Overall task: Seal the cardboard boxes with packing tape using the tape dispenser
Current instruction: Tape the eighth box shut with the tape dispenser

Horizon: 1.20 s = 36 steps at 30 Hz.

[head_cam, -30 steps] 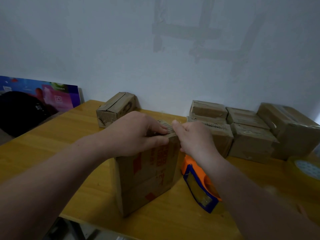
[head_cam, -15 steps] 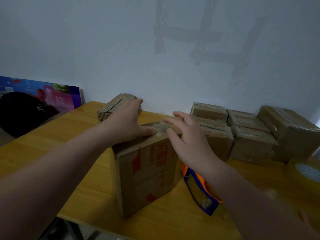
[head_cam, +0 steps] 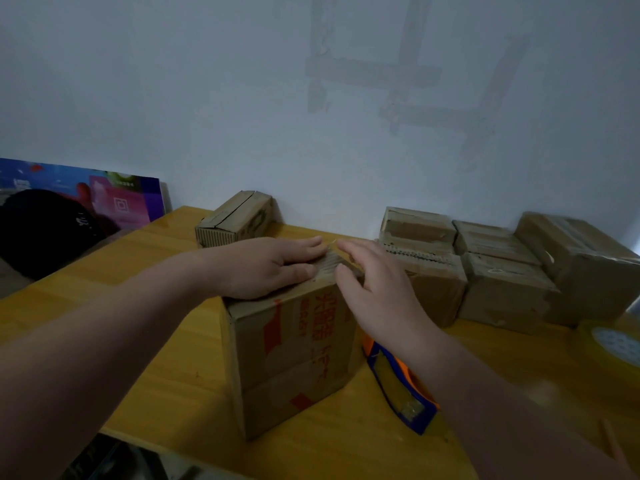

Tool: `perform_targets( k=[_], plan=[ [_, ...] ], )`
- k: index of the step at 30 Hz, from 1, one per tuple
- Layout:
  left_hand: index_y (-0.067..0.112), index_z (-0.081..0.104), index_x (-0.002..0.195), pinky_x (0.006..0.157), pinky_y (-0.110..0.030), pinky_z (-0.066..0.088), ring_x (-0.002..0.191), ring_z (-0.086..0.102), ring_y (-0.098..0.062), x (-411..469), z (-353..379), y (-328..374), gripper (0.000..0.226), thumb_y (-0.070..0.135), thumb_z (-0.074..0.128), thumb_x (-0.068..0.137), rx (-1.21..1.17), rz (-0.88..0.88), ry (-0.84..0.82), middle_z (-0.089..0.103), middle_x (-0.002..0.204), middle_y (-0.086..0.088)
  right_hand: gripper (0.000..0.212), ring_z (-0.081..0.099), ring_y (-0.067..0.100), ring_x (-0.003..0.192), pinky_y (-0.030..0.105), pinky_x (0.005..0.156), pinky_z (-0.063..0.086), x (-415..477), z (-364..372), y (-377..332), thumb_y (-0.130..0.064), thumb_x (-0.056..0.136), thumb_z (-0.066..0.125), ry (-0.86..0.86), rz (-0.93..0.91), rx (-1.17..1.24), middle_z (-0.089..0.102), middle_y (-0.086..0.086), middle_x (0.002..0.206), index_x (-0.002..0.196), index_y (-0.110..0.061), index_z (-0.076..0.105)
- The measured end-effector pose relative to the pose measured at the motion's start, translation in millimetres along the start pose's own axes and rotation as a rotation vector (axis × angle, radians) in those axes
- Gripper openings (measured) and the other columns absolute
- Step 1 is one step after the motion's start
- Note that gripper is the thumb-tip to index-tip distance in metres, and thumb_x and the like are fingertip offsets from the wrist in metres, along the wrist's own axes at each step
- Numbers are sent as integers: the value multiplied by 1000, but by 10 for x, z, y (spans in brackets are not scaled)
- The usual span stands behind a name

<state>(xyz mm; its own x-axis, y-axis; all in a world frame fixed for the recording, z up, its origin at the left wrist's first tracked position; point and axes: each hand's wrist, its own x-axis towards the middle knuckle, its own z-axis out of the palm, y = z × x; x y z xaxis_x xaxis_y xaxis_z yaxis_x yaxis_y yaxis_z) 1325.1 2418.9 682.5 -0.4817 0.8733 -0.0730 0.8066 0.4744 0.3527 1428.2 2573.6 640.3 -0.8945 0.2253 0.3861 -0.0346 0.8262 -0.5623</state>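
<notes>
Cardboard box [head_cam: 294, 355] stands near the table's [head_cam: 156, 358] front edge, with blurry red characters down its side. Left hand [head_cam: 266, 268] lies flat on top, fingers straight. Right hand [head_cam: 377, 296] is loosely spread at the top's right edge. Tape dispenser [head_cam: 398, 386] lies just right of the box, stacked boxes [head_cam: 502, 282] along the wall, and bare wood on the left.

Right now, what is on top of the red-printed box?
The left hand lies flat on the red-printed box; the right hand touches its top edge. The flap seam under them is covered.
</notes>
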Motion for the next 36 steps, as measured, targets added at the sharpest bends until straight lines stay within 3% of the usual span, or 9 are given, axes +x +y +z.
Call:
perform_targets(
  k=[3, 9, 15, 20, 24, 27, 31, 33, 36],
  plan=[
    [40, 15, 148, 106, -16, 3, 140, 0, 2, -5, 43, -20, 64, 58, 28, 88, 33, 8, 11, 4, 152, 28, 45, 33, 3, 133, 25, 110, 27, -6, 15, -20, -29, 100, 40, 2, 16, 28, 37, -11, 146, 144, -23, 39],
    [41, 20, 147, 108, -20, 6, 142, 2, -2, -14, 50, 25, 74, 66, 27, 78, 31, -7, 45, 9, 146, 32, 44, 40, 4, 126, 26, 105, 35, 0, -27, -34, -29, 97, 46, 15, 62, 63, 45, -11, 139, 141, -26, 45],
    [43, 14, 147, 110, -22, 4, 142, -2, -3, -55, 64, 111, 72, 66, 23, 80, 88, 10, 25, 6, 153, 28, 26, 55, 6, 113, 32, 100, 46, 10, 0, -6, -25, 89, 61, 246, -1, 44, 63, -7, 122, 113, -21, 70],
    [48, 9, 147, 117, -38, 14, 143, -3, -3, -86, 83, 138, 73, 72, 17, 78, 163, -9, 10, 2, 153, 31, 14, 61, -1, 87, 20, 81, 50, 32, 24, 14, -26, 89, 64, 412, 9, 117, 71, -8, 97, 87, -20, 77],
    [46, 17, 147, 117, -42, 18, 143, 0, -2, -90, 86, 106, 77, 73, 18, 75, 130, -16, 49, 7, 152, 30, 16, 63, 0, 66, 13, 59, 48, 68, -57, -81, -28, 89, 63, 549, 27, 255, 67, -11, 69, 73, -25, 66],
    [43, 34, 142, 115, -41, 25, 141, 10, 2, -83, 127, 55, 69, 73, 28, 80, 81, 35, 180, 26, 147, 30, 11, 65, 6, 75, 28, 67, 54, 216, -157, -103, -37, 86, 63, 443, 147, 220, 67, -11, 77, 80, -28, 66],
    [37, 55, 129, 104, -37, 41, 132, 35, 5, -124, 194, 55, 62, 71, 35, 81, 104, 114, 343, 51, 134, 23, 37, 69, 25, 81, 40, 74, 57, 393, -231, -136, -48, 82, 64, 124, 304, 28, 73, 5, 85, 86, -13, 74],
    [32, 62, 123, 93, -35, 49, 118, 52, -1, -159, 213, 83, 63, 69, 33, 80, 112, 169, 401, 60, 125, 18, 47, 68, 29, 82, 37, 71, 55, 445, -225, -191, -48, 81, 65, 14, 314, -85, 73, 14, 88, 89, -2, 75],
    [30, 66, 116, 83, -36, 53, 103, 60, -5, -194, 221, 125, 63, 69, 32, 79, 118, 177, 430, 67, 114, 13, 36, 65, 20, 71, 27, 54, 45, 509, -201, -219, -42, 79, 68, -39, 320, -253, 71, 8, 78, 84, -7, 75]
  ],
)
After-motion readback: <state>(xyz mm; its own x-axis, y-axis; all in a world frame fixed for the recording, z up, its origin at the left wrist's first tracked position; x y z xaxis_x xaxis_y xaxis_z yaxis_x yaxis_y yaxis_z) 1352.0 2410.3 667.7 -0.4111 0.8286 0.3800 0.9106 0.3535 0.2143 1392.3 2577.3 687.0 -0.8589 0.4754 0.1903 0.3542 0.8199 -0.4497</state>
